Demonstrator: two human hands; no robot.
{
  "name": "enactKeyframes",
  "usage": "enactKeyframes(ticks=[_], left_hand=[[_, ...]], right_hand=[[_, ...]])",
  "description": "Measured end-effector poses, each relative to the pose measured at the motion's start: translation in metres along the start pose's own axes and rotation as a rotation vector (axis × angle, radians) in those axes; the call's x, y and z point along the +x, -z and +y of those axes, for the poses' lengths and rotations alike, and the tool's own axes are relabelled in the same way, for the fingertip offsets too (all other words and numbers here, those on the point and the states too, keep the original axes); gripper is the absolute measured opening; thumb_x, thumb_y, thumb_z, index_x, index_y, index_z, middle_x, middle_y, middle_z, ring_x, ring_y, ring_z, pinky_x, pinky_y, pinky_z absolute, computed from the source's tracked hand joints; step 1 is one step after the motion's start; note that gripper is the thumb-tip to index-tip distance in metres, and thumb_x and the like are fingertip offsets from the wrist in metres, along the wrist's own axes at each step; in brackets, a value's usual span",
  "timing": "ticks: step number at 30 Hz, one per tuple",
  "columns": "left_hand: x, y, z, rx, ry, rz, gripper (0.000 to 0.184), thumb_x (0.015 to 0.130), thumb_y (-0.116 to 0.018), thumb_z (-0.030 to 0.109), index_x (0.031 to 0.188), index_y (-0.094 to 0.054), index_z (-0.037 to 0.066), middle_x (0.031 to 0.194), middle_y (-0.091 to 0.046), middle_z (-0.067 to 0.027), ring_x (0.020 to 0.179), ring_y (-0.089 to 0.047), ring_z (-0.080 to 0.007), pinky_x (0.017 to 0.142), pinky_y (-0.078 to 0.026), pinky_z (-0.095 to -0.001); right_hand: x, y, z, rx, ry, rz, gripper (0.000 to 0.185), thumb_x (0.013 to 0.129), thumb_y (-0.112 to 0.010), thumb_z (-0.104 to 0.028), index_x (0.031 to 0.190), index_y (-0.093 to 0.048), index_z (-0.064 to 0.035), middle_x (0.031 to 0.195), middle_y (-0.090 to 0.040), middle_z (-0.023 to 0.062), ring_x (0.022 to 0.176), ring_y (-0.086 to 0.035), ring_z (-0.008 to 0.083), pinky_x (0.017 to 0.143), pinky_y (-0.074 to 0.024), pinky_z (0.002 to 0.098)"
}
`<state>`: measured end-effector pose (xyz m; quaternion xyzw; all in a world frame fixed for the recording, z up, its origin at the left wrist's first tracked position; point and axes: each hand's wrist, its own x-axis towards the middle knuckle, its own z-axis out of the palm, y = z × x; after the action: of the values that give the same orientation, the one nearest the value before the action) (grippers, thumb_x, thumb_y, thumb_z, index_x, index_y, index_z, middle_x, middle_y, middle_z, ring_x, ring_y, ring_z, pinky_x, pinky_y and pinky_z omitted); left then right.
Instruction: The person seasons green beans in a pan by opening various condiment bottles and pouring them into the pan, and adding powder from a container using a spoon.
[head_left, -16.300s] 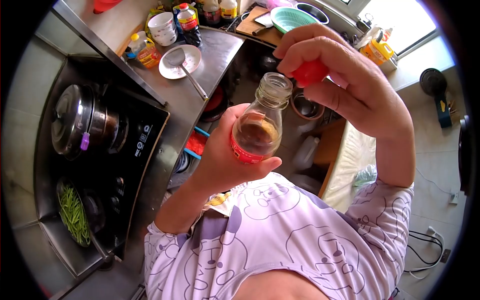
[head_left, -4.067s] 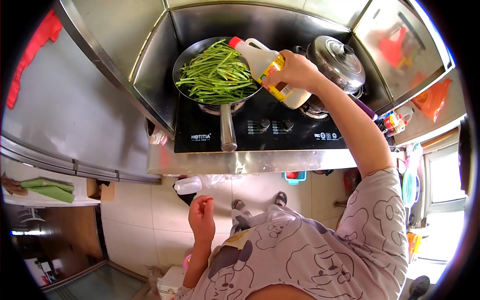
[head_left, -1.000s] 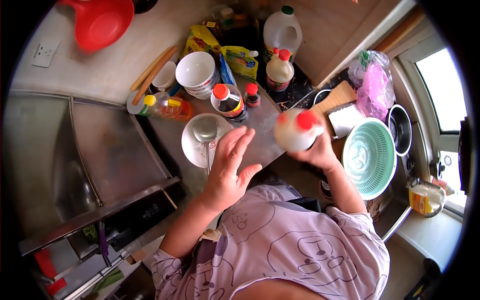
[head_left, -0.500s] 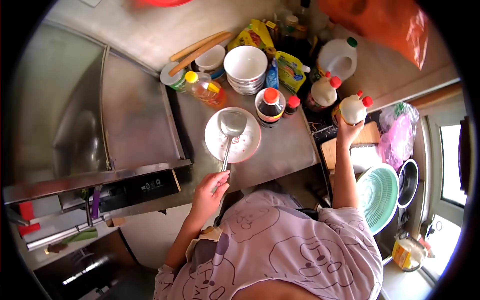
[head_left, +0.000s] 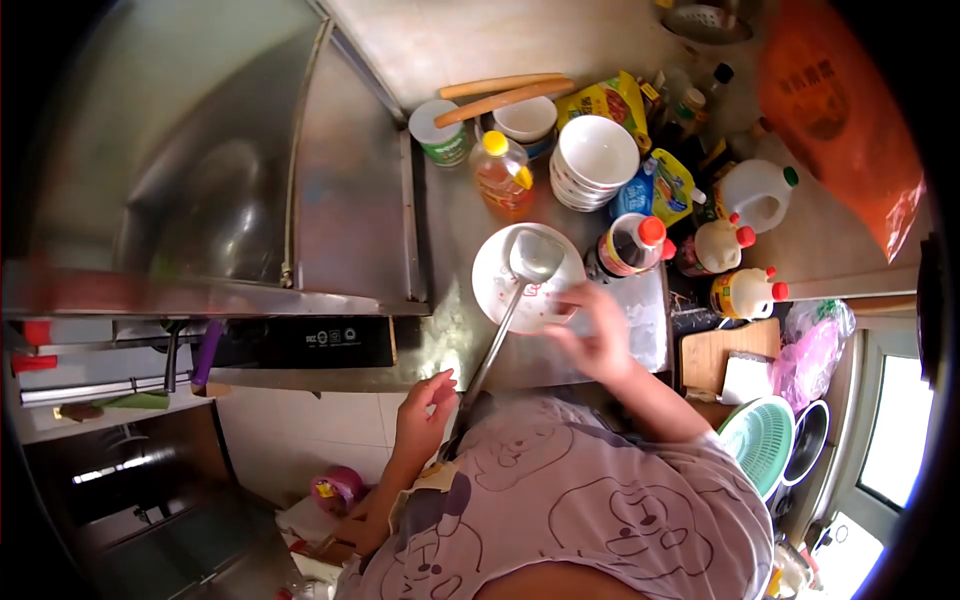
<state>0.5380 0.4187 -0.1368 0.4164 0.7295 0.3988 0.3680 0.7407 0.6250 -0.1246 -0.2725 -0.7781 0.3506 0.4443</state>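
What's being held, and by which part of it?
Left hand: nothing visible in it, beside the silver metal spatula. Right hand: blurred by the round white plate; can't tell if it grips.

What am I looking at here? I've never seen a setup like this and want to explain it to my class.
There is no machine: these are a person's own bare hands, seen by one camera worn on the head, looking forward and down.

On the metal counter is a white plate, with a metal spatula over it. Around it stand a yellow-capped bottle, stacked bowls and a red-capped dark bottle.

The right hand, blurred, is at the plate's edge; the left hand is beside the spatula's handle. Whether either hand touches them is hard to tell; neither clearly holds anything.
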Motion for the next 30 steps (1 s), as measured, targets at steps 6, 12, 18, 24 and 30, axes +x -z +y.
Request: enactKeyframes(ticks=[6,12,18,24,30], left_hand=[[-0.048,0.028,-0.019,-0.078,0.161,0.160,0.033,0.089,-0.061,0.003,0.122,-0.059,0.004,0.105,-0.065,-0.0091,0.093,-0.063,-0.0161,0.083,-0.050,-0.0270],[-0.109,0.047,-0.043,-0.262,0.335,0.393,0.033,0.090,-0.060,0.001,0.122,-0.059,0.001,0.107,-0.065,-0.0095,0.096,-0.062,-0.0152,0.084,-0.049,-0.0266],[-0.130,0.059,-0.050,-0.341,0.388,0.453,0.032,0.089,-0.059,-0.001,0.121,-0.059,0.001,0.106,-0.065,-0.0091,0.096,-0.062,-0.0150,0.087,-0.048,-0.0270],[-0.128,0.072,-0.047,-0.319,0.486,0.436,0.033,0.089,-0.059,-0.002,0.121,-0.059,0.001,0.107,-0.064,-0.0087,0.097,-0.061,-0.0148,0.088,-0.048,-0.0271],[-0.120,0.083,-0.060,-0.330,0.403,0.366,0.032,0.089,-0.058,-0.004,0.121,-0.059,0.002,0.108,-0.063,-0.0087,0.098,-0.061,-0.0146,0.090,-0.048,-0.0273]], right_hand=[[0.130,-0.192,0.071,0.182,-0.592,-0.086,0.071,0.071,-0.080,-0.029,0.123,-0.045,0.0051,0.118,-0.050,0.0220,0.110,-0.053,0.0337,0.093,-0.0457,0.0394],[0.217,-0.287,0.161,-0.359,-0.602,0.283,0.118,0.062,-0.086,-0.031,0.143,-0.009,0.0057,0.147,-0.018,0.0318,0.134,-0.026,0.0462,0.114,-0.0220,0.0477],[0.250,-0.270,0.165,-0.595,-0.728,0.175,0.125,0.058,-0.083,-0.055,0.146,-0.014,-0.0005,0.150,-0.022,0.0258,0.132,-0.031,0.0385,0.110,-0.0251,0.0464],[0.266,-0.259,0.160,-0.653,-0.714,0.046,0.105,0.065,-0.081,-0.048,0.146,-0.025,-0.0130,0.133,-0.039,0.0154,0.117,-0.045,0.0323,0.097,-0.0409,0.0403],[0.252,-0.248,0.157,-0.717,-0.507,0.061,0.095,0.066,-0.079,-0.040,0.145,-0.031,-0.0143,0.132,-0.039,0.0173,0.116,-0.044,0.0340,0.096,-0.0405,0.0411]])
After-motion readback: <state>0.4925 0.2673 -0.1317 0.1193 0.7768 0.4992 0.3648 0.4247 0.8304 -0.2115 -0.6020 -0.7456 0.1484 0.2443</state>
